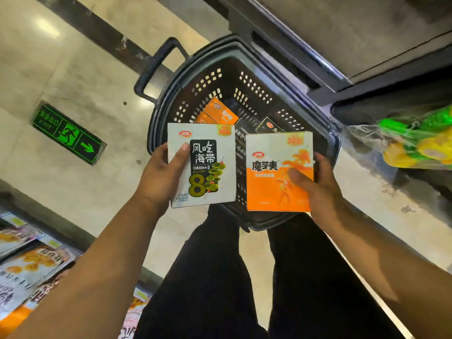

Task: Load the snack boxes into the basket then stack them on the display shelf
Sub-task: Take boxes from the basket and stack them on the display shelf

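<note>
My left hand [163, 173] grips a white snack box [215, 189] with black and green print, thumb across its front. My right hand [318, 184] grips an orange and white snack box [269, 192] the same way. Both boxes hang side by side just above the near rim of a dark plastic basket [327, 133] that stands on the floor in front of my legs. Inside the basket lie an orange box [221, 111] and black boxes [269, 127], partly hidden by the two I hold.
The basket's pull handle [156, 69] sticks out at the upper left. A green exit sign [68, 134] is set in the tiled floor. Shelves with snack packs [31, 267] are at the lower left; a dark shelf unit with green and yellow bags [415, 140] is at the right.
</note>
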Available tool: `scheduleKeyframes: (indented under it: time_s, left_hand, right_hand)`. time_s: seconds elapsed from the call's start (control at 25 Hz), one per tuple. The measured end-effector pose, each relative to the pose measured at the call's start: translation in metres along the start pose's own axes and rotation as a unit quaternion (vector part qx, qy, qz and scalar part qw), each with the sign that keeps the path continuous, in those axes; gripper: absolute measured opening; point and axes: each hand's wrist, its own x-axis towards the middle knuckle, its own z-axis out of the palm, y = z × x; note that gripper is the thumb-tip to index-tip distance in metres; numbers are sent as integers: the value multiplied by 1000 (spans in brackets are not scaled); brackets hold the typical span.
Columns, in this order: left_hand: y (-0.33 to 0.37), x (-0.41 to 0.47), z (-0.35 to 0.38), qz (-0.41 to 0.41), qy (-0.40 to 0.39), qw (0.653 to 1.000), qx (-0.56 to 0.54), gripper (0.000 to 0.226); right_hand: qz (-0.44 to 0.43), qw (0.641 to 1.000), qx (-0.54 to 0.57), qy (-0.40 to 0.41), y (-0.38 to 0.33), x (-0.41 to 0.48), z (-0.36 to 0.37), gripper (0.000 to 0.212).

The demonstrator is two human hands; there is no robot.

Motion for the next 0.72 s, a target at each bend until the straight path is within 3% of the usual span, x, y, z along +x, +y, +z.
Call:
scheduleKeyframes:
  time_s: [0.16,0.32,0.48,0.6,0.72]
  left_hand:
    - [46,-83,-16,24,-63,997,26,35]
    - [90,-165,-38,45,-83,996,9,15]
    - [128,-237,-43,64,-103,993,15,23]
    - [147,-289,-34,98,-103,989,33,28]
    - [151,-340,-5,125,-118,985,29,30]
  right_hand:
    - [-25,996,82,3,-41,-109,-20,75]
    - [-55,990,134,-3,-61,-202,-30,103]
    - [-91,981,168,-20,-78,-270,-54,113]
    - [-124,978,167,-28,-85,-310,-83,113]
    - [-157,970,183,-27,-85,-346,-131,98]
